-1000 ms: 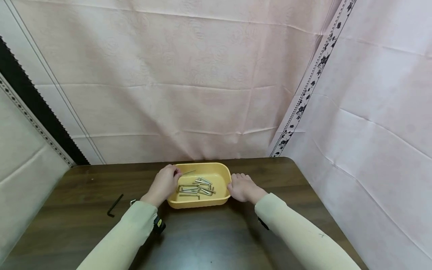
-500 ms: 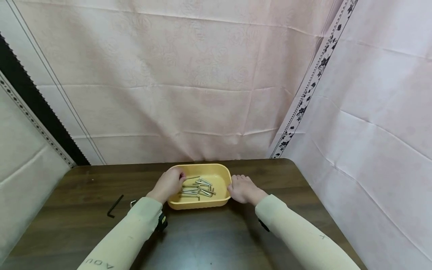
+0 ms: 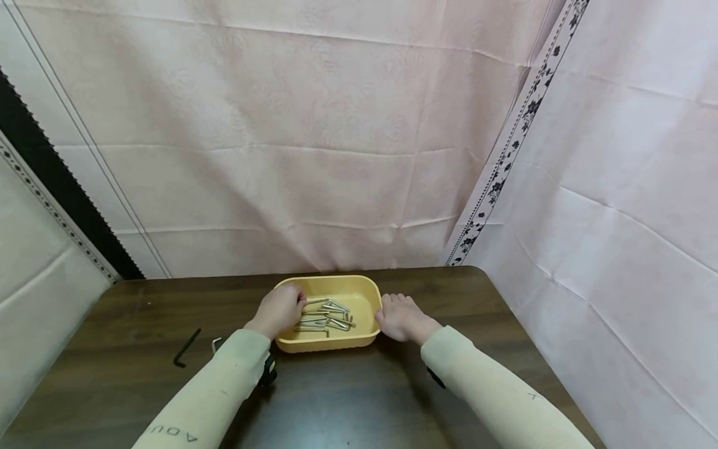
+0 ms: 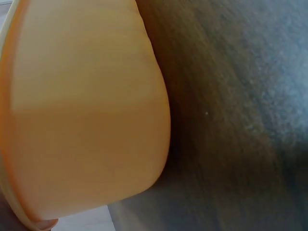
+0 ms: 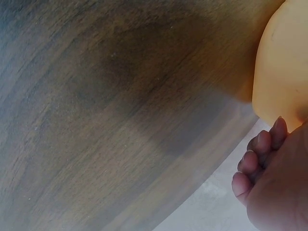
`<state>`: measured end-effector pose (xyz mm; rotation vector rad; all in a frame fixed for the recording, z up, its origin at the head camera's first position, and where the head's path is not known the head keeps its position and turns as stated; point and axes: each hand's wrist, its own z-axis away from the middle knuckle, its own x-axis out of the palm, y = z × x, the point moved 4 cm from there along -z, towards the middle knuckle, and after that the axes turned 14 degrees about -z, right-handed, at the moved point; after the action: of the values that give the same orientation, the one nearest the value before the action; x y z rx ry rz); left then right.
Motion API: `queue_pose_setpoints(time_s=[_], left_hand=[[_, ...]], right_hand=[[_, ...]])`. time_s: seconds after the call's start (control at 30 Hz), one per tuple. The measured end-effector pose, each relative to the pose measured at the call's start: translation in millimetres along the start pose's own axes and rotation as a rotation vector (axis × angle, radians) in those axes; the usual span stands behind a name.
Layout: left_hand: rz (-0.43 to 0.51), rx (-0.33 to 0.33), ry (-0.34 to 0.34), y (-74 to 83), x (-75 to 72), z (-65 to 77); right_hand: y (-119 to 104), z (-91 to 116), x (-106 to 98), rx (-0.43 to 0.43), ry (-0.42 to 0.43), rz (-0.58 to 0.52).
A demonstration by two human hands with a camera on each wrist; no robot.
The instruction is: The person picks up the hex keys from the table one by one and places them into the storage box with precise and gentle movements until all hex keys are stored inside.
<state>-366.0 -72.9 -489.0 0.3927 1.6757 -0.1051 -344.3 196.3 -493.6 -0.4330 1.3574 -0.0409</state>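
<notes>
My left hand (image 3: 280, 307) reaches over the left end of a yellow plastic tray (image 3: 367, 296). Its fingertips pinch a thin metal hex key (image 3: 317, 301), whose shaft points right, just above the pile. Several silver and brass-toned L-shaped hex keys (image 3: 336, 321) lie heaped on the tray floor. At the tray's right end, my right hand (image 3: 402, 318) grips the rim, thumb side hidden in the head view. The right wrist view shows its curled fingers (image 5: 260, 149) beside the tray's outer wall (image 5: 279, 67). The left wrist view holds only the tray's side (image 4: 86, 106), not the fingers.
A black hex key (image 3: 187, 348) lies on the dark wooden table (image 3: 348, 399) left of the tray. Next to it, partly behind the left forearm, is a silver hooked key (image 3: 215, 345). Pale cloth (image 3: 336, 125) hangs behind the table and along both sides.
My left hand has moved slightly right and down into the tray, bringing the pinched hex key closer to the pile. The right hand stays at the tray's right end.
</notes>
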Motion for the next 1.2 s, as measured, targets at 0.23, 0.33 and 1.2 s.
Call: queue_pose_setpoints(time_s=[0.23,0.33,1.2], left_hand=[[-0.007,0.003,0.032,-4.9,0.5,3.4],[-0.001,0.001,0.031,-5.9,-0.4,5.5],[0.172,-0.038,0.116,-98.8,-37.4,88.7]], right_hand=[[-5.1,-1.6,0.6,-0.019,-0.004,-0.005],[-6.9,-1.4,0.2,-0.018,-0.015,0.0],[-2.3,3.3,-1.5,0.001,-0.026,-0.028]])
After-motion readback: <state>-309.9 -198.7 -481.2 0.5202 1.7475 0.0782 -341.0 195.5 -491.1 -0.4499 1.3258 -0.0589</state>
